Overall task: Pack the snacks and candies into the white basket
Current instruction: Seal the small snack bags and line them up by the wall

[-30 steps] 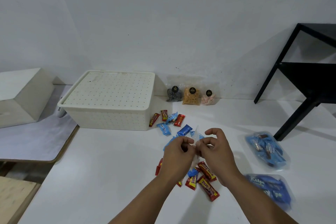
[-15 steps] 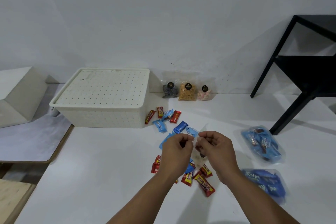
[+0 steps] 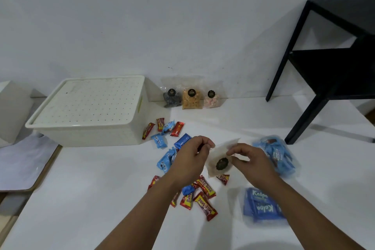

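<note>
Clear pouch (image 3: 220,160) pinched between right hand (image 3: 250,161) and left hand (image 3: 191,155), above candies (image 3: 203,195); dark sticker faced camera, long axis tilted up-right. Fingers curled.

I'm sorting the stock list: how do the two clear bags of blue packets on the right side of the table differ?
The far bag is bulging, its light blue packets jumbled, with a brown one showing at the top. The near bag lies flatter, its darker blue packets stacked neatly, with "Kalpa" readable on them. The far bag sits just beyond the right hand; the near bag lies beside that forearm. Both are clear plastic and rest on the white table.
</note>
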